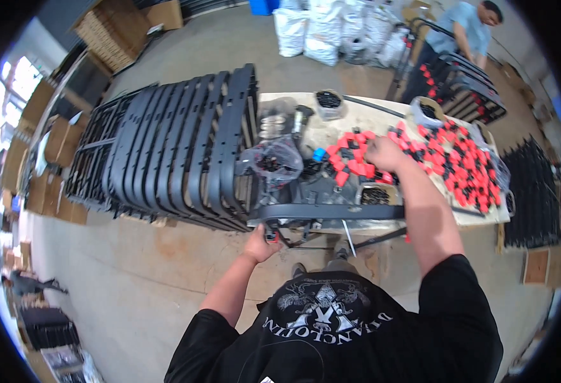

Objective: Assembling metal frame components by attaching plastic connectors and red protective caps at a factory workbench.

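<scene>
probably picking red parts (355, 167) with right hand (384, 155) (can't tell if pinching), clamping black frame (331, 211) with left hand (261, 246), likely needing to separate one part next.

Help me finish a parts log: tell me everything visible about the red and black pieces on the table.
The red and black pieces are small, blocky and plastic-looking, loosely jumbled, turned every way, across the middle and right of the pale table. The right hand reaches among them; whether it grips one is unclear.
</scene>
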